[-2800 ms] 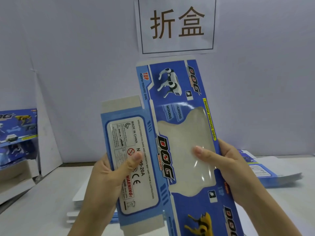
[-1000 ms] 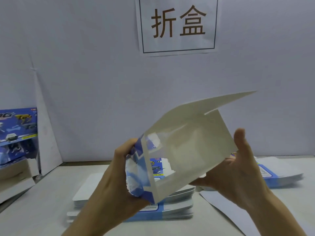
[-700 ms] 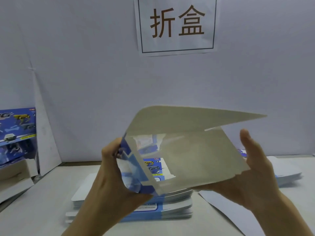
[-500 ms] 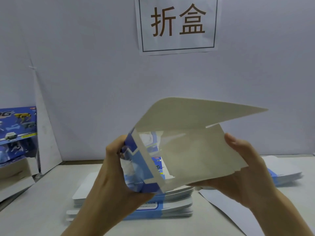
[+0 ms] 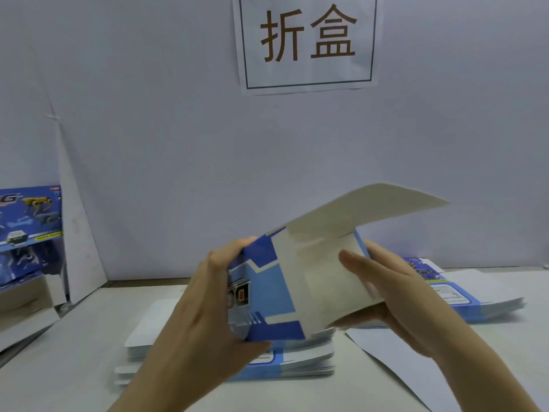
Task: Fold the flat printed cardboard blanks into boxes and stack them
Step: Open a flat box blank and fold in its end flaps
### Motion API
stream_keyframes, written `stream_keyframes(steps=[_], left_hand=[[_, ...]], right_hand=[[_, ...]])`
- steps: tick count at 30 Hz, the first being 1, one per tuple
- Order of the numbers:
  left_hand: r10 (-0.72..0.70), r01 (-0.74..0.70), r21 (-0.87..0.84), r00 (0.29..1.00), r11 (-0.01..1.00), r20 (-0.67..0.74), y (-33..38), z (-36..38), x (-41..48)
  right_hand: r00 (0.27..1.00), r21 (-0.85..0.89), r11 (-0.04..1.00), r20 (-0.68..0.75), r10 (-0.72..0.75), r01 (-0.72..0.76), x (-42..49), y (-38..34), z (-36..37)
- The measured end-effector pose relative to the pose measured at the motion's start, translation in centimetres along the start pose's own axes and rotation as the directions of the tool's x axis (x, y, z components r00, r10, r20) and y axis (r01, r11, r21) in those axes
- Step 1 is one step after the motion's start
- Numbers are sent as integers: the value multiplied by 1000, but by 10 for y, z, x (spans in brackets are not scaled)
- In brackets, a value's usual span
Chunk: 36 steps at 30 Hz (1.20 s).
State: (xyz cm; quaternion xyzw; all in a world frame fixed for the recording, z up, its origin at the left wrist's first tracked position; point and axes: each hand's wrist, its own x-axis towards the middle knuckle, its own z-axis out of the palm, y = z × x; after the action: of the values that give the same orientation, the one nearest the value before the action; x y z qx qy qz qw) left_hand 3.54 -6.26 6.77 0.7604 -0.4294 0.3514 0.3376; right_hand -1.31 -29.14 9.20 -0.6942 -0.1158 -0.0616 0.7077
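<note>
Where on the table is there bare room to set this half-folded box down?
Bare table lies front-left, between the centre stack of blanks and the printed boxes at the left edge. A smaller patch shows far right, in front of the right stack. Crowded: the middle under the half-folded box, with both stacks and the loose white sheet.

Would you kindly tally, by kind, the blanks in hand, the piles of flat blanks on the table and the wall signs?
Blank in hand: 1
Piles of flat blanks: 2
Wall sign: 1
Total: 4
</note>
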Motion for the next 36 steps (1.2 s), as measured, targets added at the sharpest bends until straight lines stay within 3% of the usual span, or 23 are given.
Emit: stream_keyframes(steps=[5, 10, 12, 15, 21, 25, 29, 32, 36], left_hand=[[-2, 4, -47, 998, 999, 59, -18, -3, -7], [-8, 16, -70, 994, 997, 113, -10, -4, -6], [-16, 27, -88, 993, 996, 121, -9, -4, -5], [-15, 23, -67, 993, 997, 116, -8, -6, -5], [-23, 33, -85, 993, 996, 116, -2, -4, -3], [-19, 28, -106, 996, 994, 85, -2, -6, -4], [-40, 48, -87, 995, 995, 89, -1, -6, -3], [-15, 22, -95, 997, 995, 77, -3, -4, -3], [-140, 143, -73, 989, 987, 54, -4, 0, -4]], right_hand=[[995, -324, 941, -35, 96, -102, -7, -6, -3], [961, -631, 768, -264, -75, -113, -1, 2, -5], [968, -626, 775, -236, -84, -85, -2, 1, -6], [991, -517, 848, -124, 57, -114, -8, -3, -6], [989, -598, 797, -145, -8, -81, -6, -2, -10], [992, -542, 833, -17, 123, -113, -13, -10, -9], [992, -643, 756, -105, 73, -124, -10, -5, -10], [994, -587, 803, -69, 79, -105, -11, -9, -6], [987, -665, 732, -148, 68, -150, -11, -8, -4]])
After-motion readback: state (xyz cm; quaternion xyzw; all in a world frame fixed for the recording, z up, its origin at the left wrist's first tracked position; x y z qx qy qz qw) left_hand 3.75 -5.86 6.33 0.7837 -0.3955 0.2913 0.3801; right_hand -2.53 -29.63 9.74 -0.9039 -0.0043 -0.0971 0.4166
